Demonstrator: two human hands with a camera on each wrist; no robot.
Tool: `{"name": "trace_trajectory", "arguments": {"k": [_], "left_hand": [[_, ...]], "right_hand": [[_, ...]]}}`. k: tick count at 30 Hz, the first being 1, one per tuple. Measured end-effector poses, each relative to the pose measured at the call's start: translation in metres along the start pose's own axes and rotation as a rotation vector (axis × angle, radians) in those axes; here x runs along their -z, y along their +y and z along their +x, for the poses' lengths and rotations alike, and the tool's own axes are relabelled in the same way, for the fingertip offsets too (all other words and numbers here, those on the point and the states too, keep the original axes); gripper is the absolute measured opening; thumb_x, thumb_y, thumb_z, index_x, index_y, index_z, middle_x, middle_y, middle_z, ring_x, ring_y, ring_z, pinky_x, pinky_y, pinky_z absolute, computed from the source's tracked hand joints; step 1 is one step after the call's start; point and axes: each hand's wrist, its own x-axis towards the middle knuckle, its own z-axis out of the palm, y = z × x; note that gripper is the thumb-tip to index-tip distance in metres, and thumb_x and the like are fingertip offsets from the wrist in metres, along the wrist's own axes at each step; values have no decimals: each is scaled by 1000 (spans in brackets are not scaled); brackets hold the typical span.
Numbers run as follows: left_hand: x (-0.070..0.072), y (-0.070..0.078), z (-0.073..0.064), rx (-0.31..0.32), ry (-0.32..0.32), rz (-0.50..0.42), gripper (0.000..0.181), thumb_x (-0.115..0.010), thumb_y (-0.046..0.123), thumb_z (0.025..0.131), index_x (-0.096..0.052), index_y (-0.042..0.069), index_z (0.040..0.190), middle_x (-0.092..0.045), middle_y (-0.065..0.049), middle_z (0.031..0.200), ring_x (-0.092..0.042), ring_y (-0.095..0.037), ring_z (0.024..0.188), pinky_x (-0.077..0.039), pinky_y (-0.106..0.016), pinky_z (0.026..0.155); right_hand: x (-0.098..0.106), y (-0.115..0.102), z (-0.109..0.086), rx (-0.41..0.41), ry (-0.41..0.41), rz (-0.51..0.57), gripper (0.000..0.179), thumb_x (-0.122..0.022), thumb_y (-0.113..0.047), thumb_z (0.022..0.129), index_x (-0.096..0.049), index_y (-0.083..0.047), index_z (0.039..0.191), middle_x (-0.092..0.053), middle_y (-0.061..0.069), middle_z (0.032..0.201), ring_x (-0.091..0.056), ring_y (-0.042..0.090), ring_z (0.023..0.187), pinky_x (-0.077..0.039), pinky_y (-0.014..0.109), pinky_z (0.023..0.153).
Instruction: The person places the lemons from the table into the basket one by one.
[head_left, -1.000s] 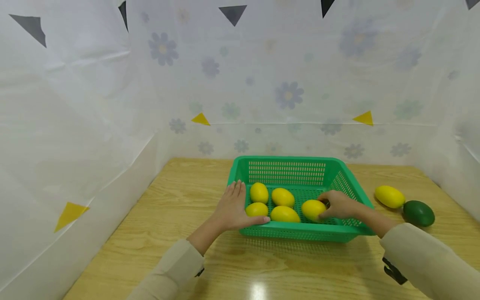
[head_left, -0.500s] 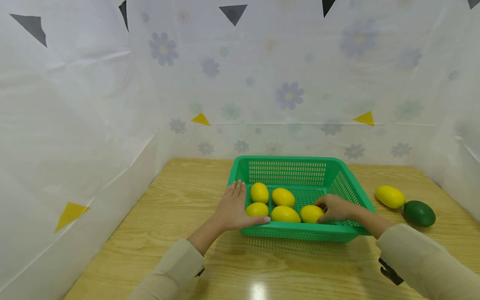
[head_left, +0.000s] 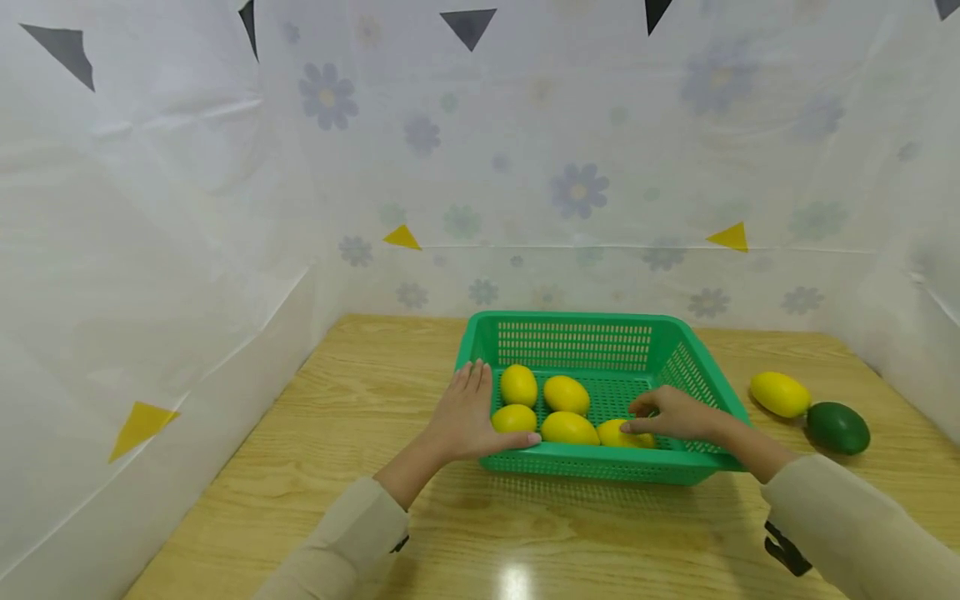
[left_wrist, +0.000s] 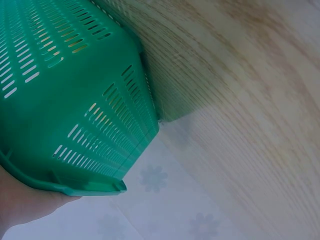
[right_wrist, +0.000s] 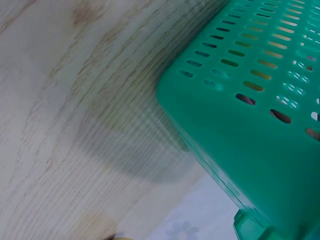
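Observation:
A green plastic basket (head_left: 570, 317) with slotted walls stands on the table. My left hand (head_left: 468, 417) lies over its front left corner, fingers straight across the left rim and thumb along the front rim. Inside are several lemons, among them a back-left lemon (head_left: 519, 386) and a front-middle lemon (head_left: 569, 428). My right hand (head_left: 675, 414) reaches in from the right, fingers loosely bent above the rightmost lemon (head_left: 613, 432). Its thumb tip overlaps this lemon in the head view. In the left wrist view part of my left hand (left_wrist: 25, 202) shows at the rim.
Right of the basket another lemon (head_left: 780, 394) lies beside a dark green oval fruit (head_left: 838, 427) on the wooden table (head_left: 360, 433). White flowered sheeting (head_left: 510, 167) with black and yellow triangles closes off the back and sides.
My right hand has lowered the rightmost lemon to the basket floor and its fingers have come off it. The lemon now lies lower, next to the front-middle one. My left hand stays put.

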Motion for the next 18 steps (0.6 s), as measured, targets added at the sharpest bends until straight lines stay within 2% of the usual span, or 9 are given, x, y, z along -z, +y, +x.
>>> {"name": "trace_trajectory", "arguments": {"k": [5,9,12,15,18], "left_hand": [[-1,-1,0,5,-6,-6,114,-46,78,75,-7,-2,148,-5,-19,155,-5,-32,145,-7,-45,119],[0,0,1,12,-7,-3,114,-47,76,75,-7,-2,148,-4,-18,155,-4,-31,145,-7,-45,119],[0,0,1,13,-6,5,114,-48,76,76,-7,-2,148,-5,-18,155,-4,-31,145,-7,-45,119],[0,0,1,10,-2,11,113,-48,75,76,-8,-2,148,-5,-18,155,-5,-32,145,-7,-45,119],[0,0,1,12,-3,8,113,-49,74,76,-7,-2,148,-5,-19,155,-4,-31,145,-6,-45,119]], "right_hand": [[3,-3,-3,17,154,7,45,-58,-26,92,-57,12,116,-62,27,110,-61,36,97,-53,43,77],[8,-4,-5,34,306,-89,39,-60,-20,90,-58,11,115,-63,26,108,-62,32,90,-53,41,72],[14,-2,-6,45,420,-164,36,-61,-15,89,-58,11,115,-62,28,109,-61,35,91,-53,43,72],[19,-1,-9,39,482,-175,37,-60,-13,91,-56,12,117,-59,31,113,-57,41,98,-51,49,77],[22,1,-13,36,505,-189,39,-57,-15,92,-54,12,120,-56,32,116,-55,45,103,-49,53,80]]}}
